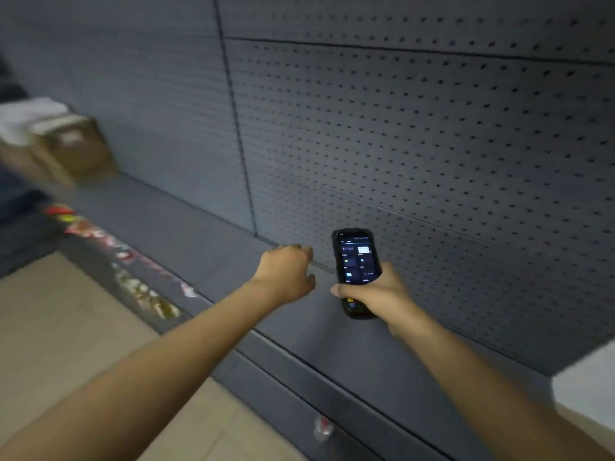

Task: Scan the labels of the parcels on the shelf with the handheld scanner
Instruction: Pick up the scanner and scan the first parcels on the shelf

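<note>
a black handheld scanner [356,271] is held in the right hand [377,296], with the fingers curled round its lower half and the thumb laid across the front just below the lit screen. the upper half with the screen stands clear above the grip. the long axis of the scanner runs nearly upright in the view, the top end pointing up and slightly left toward the grey perforated back panel [432,144] of the shelf [206,241]. the screen is turned toward the camera.

the left hand [286,272] is seen just beside the scanner, apart from it, with fingers loosely curled and nothing held in it. it is over the back of the shelf board; whether it touches cannot be told.

1 scanner and 2 hands are seen. far to the left on the shelf, well apart from the hands, 1 brown cardboard parcel [75,149] is seen clearly, with paler blurred items [26,116] beside it that cannot be counted.
</note>
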A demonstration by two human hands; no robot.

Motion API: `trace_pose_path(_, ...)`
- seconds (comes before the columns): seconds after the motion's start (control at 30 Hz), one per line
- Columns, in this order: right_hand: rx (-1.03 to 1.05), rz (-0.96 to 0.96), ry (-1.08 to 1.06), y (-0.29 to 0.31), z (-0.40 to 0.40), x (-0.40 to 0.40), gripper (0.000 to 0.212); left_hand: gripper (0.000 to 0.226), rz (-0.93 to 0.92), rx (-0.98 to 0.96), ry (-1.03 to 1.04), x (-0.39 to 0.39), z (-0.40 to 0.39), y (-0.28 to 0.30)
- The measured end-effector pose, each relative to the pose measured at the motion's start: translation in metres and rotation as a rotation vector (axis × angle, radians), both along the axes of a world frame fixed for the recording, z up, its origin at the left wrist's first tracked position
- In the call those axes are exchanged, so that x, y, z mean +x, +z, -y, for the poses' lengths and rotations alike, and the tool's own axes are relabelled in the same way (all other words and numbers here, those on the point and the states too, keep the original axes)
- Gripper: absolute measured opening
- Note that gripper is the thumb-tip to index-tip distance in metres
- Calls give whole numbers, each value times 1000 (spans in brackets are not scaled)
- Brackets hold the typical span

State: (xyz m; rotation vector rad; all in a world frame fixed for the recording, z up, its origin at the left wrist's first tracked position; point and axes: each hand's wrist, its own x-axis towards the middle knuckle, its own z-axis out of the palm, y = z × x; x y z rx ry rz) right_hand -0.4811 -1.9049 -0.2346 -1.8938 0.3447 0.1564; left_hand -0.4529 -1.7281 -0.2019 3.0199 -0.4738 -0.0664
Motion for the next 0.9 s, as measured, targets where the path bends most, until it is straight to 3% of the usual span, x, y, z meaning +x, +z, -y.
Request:
trace_pose_path(0.1,13,22,118,0,-72,16,88,48,27,15,161,-14,-73,7)
trace_pose_path(0.23,16,9,296,7,-178,27,80,45,64,25,368,-38,-173,13)
trace_pose_path(0.43,40,15,566,19,-337,36,95,42,109,31,642,-75,-319,20)
trace_pose_path(0.5,53,15,628,24,-380,38,86,42,110,34,707,-86,-361,22)
trace_pose_path(0.8,8,-8,704,12,-511,64,63,44,70,33,818,-79,-479,0)
trace_pose_path(0.9,-17,-38,708,5,-547,91,79,44,69,10,824,-54,-511,-8)
